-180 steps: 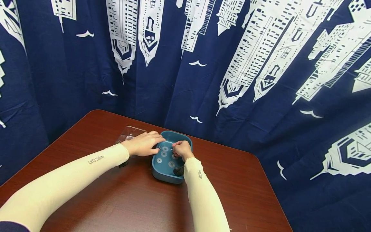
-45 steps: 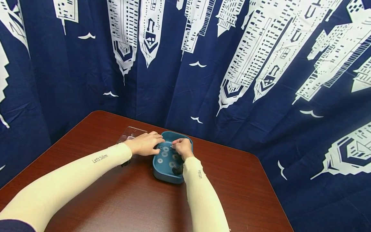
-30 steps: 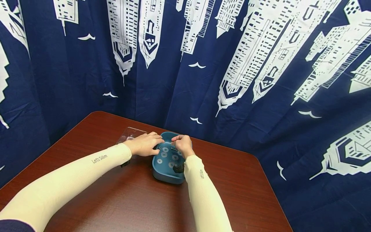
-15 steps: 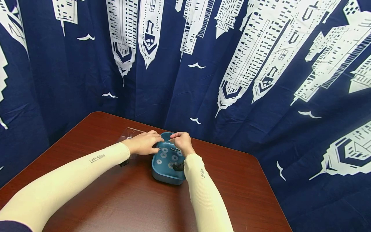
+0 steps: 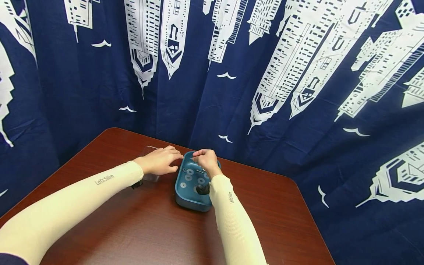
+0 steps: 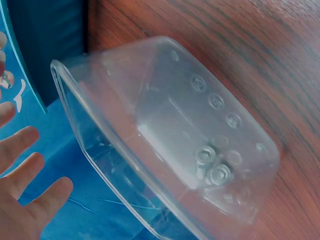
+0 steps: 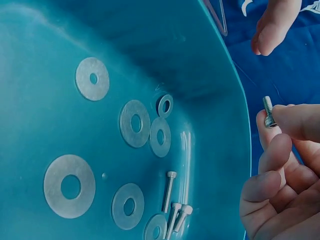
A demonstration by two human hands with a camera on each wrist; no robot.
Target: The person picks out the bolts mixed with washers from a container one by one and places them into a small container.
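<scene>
My right hand (image 5: pixel 208 161) pinches a short socket-head screw (image 7: pixel 269 113) between thumb and fingertip, above the far part of the blue bin (image 5: pixel 193 207). Inside the bin lie several flat washers (image 7: pixel 70 186) and several loose screws (image 7: pixel 169 192). My left hand (image 5: pixel 161 161) hovers palm down with spread fingers, left of the bin and over the clear plastic box (image 6: pixel 165 130). Nothing shows in its grasp. Small round metal pieces (image 6: pixel 218 175) sit in the clear box; their exact kind is hard to tell. From the head view, the left hand covers much of that box.
A brown wooden table (image 5: pixel 159 221) carries both containers. Behind its far edge hangs a dark blue curtain (image 5: pixel 205 103) with white building prints. A black strap-like object (image 5: pixel 203 189) shows by the right wrist, over the bin's near end.
The right hand has risen from the bin's floor toward its far end, with the screw in its pinch. The left hand has shifted left, away from the bin's rim.
</scene>
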